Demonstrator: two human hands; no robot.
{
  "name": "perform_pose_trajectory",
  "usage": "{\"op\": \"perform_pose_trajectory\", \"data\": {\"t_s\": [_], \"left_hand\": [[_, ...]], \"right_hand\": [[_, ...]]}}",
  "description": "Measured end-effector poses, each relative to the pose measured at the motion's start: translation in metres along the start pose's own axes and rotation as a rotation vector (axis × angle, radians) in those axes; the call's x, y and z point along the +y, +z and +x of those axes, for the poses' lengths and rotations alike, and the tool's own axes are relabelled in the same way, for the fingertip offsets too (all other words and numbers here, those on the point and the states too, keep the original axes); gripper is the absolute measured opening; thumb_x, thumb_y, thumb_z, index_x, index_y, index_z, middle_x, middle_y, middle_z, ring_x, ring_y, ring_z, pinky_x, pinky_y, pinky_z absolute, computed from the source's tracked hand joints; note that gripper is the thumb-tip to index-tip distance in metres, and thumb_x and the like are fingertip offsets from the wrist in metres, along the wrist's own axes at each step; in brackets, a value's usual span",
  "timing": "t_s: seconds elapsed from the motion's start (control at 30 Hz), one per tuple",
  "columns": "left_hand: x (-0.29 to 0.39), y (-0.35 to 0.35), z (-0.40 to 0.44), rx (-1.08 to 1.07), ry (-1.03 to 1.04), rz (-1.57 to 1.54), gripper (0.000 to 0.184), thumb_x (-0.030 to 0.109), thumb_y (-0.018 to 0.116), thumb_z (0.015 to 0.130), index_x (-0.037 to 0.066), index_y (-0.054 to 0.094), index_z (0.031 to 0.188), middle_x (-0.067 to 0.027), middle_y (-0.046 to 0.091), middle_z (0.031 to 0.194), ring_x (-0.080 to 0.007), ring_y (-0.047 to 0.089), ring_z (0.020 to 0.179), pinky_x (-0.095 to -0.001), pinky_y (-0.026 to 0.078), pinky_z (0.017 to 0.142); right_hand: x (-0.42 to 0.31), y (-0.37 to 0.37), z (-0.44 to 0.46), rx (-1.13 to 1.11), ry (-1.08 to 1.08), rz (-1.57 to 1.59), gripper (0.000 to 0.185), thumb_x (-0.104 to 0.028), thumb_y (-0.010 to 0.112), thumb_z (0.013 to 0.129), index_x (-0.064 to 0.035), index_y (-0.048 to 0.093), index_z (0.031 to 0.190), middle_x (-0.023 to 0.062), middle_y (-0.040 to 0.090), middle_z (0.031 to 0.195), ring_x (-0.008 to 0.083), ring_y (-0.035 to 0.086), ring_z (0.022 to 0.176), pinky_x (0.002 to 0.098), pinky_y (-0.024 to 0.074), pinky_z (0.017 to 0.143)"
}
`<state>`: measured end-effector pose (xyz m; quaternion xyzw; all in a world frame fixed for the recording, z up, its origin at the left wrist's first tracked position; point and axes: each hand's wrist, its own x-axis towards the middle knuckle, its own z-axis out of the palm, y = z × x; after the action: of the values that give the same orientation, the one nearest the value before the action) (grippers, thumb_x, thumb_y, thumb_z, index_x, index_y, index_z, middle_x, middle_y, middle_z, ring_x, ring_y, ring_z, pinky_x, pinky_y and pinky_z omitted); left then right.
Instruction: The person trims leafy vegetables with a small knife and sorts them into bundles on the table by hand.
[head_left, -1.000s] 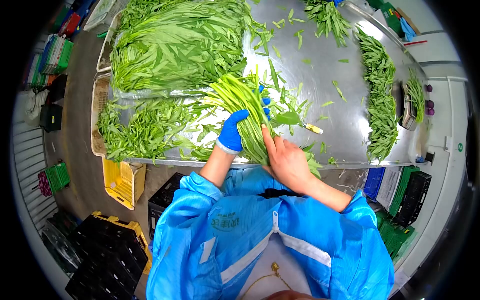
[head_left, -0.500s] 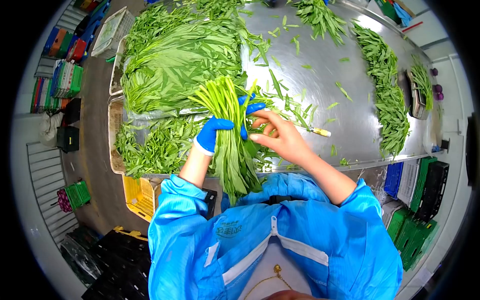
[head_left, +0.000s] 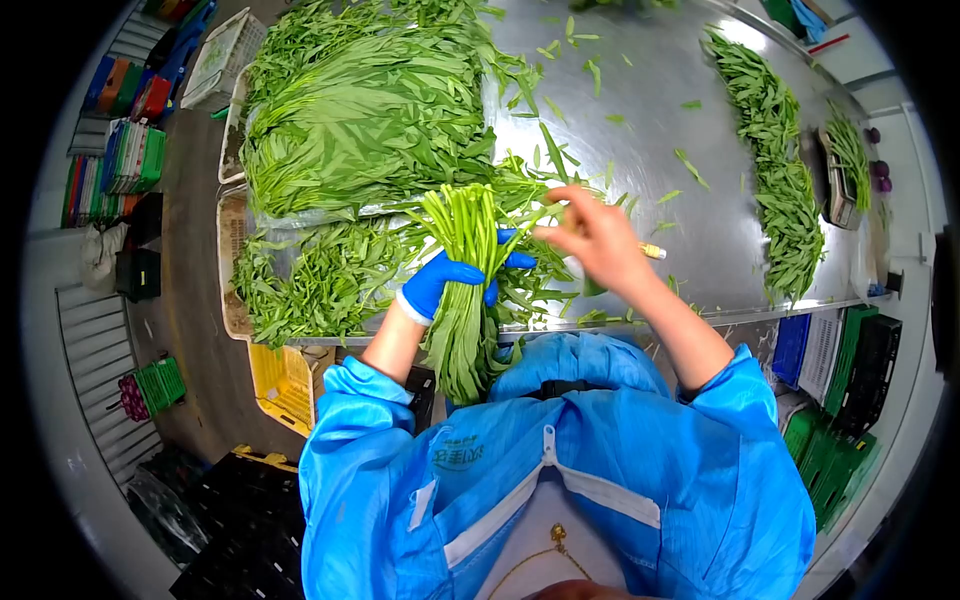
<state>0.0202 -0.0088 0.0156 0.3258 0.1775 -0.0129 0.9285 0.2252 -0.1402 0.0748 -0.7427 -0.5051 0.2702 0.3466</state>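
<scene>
My left hand [head_left: 435, 284], in a blue glove, is wrapped round a bunch of leafy green stems [head_left: 461, 330], cut ends up and leaves hanging down over the table's front edge. My bare right hand [head_left: 600, 240] is just right of the bunch, its fingers bent together near a thin stem at the bunch's side; motion blur hides what lies between the fingertips. Behind the bunch, loose greens [head_left: 540, 270] lie on the metal table [head_left: 640, 150]. A small yellow-labelled object [head_left: 652, 251] shows partly behind my right hand.
A large pile of greens [head_left: 370, 130] fills the back left, with a smaller heap [head_left: 320, 280] in front. A long row of greens [head_left: 780, 170] lies at the right, beside a scale [head_left: 840, 185] bearing another bunch. A yellow crate [head_left: 283, 385] stands below the table's left edge.
The bunch has turned more upright in my left hand and come closer to my body. My right hand has moved off the bunch's leaves, then up and to the right.
</scene>
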Motion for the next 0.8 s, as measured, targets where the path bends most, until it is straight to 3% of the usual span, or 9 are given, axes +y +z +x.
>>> {"op": "perform_pose_trajectory", "data": {"t_s": [0.1,0.2,0.33,0.43,0.5,0.53,0.6,0.7,0.8], "left_hand": [[-0.007,0.000,-0.003,0.016,-0.048,0.055,0.070,0.018,0.067,0.071,0.002,0.044,0.136,-0.0226,0.057,0.124,-0.0214,0.064,0.079,-0.0321,0.053,0.071],[-0.013,0.003,-0.003,-0.016,-0.020,-0.018,0.069,0.020,0.067,0.072,0.004,0.044,0.135,-0.0271,0.054,0.125,-0.0252,0.064,0.080,-0.0339,0.052,0.073],[-0.018,-0.008,-0.010,0.021,0.016,-0.054,0.070,0.022,0.065,0.073,0.003,0.043,0.136,-0.0280,0.055,0.123,-0.0251,0.062,0.078,-0.0359,0.051,0.072],[-0.024,-0.028,-0.019,0.051,0.021,-0.087,0.071,0.023,0.064,0.073,-0.003,0.041,0.135,-0.0166,0.061,0.104,-0.0214,0.057,0.074,-0.0365,0.047,0.071],[-0.030,-0.046,-0.018,0.004,0.022,-0.114,0.070,0.024,0.064,0.073,-0.004,0.042,0.133,-0.0135,0.060,0.096,-0.0214,0.056,0.073,-0.0368,0.046,0.073],[-0.030,-0.046,-0.017,0.036,0.018,-0.105,0.068,0.026,0.064,0.073,-0.005,0.044,0.130,-0.0123,0.059,0.090,-0.0216,0.055,0.072,-0.0368,0.045,0.073],[-0.031,-0.043,-0.012,-0.006,-0.034,-0.160,0.064,0.022,0.064,0.074,-0.005,0.046,0.130,-0.0140,0.061,0.096,-0.0238,0.059,0.078,-0.0372,0.049,0.076],[-0.036,-0.025,0.002,0.052,-0.186,-0.059,0.050,0.013,0.063,0.080,0.001,0.052,0.127,-0.0158,0.063,0.108,-0.0268,0.063,0.098,-0.0410,0.051,0.085],[-0.063,-0.002,0.028,-0.215,-0.224,0.639,0.058,0.025,0.078,0.073,0.005,0.056,0.123,-0.0107,0.061,0.118,-0.0199,0.055,0.113,-0.0382,0.044,0.098]], "right_hand": [[0.002,0.021,0.003,-0.204,-0.059,-0.045,0.023,-0.027,0.068,0.085,-0.0058,0.064,0.095,0.0091,0.060,0.064,0.0189,0.056,0.055,0.0330,0.0423,0.053],[0.008,0.019,0.002,-0.037,-0.162,0.047,0.022,-0.027,0.065,0.087,-0.0052,0.065,0.089,0.0117,0.064,0.070,0.0229,0.061,0.059,0.0339,0.0448,0.055],[0.037,-0.038,0.021,0.527,0.233,0.491,0.016,-0.021,0.060,0.091,-0.0069,0.067,0.094,-0.0008,0.055,0.064,0.0066,0.049,0.059,0.0240,0.0419,0.057],[0.052,-0.057,0.032,0.490,0.076,-0.004,0.024,-0.018,0.068,0.083,-0.0043,0.064,0.102,0.0082,0.066,0.080,0.0197,0.059,0.068,0.0316,0.0473,0.065],[0.071,-0.048,0.032,0.320,-0.277,-0.900,0.048,-0.013,0.071,0.077,-0.0092,0.054,0.121,0.0103,0.061,0.111,0.0219,0.059,0.095,0.0355,0.0470,0.079],[0.056,-0.042,0.024,0.247,-0.328,-0.898,0.067,-0.012,0.073,0.067,-0.0121,0.046,0.129,0.0140,0.051,0.129,0.0318,0.052,0.113,0.0417,0.0435,0.091],[0.037,-0.023,0.011,0.065,-0.521,-0.829,0.059,-0.011,0.064,0.073,-0.0134,0.047,0.130,0.0128,0.051,0.130,0.0332,0.051,0.115,0.0420,0.0441,0.094],[0.005,-0.007,-0.025,-0.034,-0.968,-0.850,0.054,-0.018,0.057,0.080,-0.0183,0.047,0.133,0.0012,0.046,0.139,0.0187,0.048,0.124,0.0419,0.0358,0.109],[0.025,-0.003,-0.020,-0.029,-1.289,-0.796,0.040,-0.021,0.057,0.082,-0.0131,0.053,0.120,0.0091,0.057,0.117,0.0239,0.056,0.110,0.0394,0.0374,0.108]]}}
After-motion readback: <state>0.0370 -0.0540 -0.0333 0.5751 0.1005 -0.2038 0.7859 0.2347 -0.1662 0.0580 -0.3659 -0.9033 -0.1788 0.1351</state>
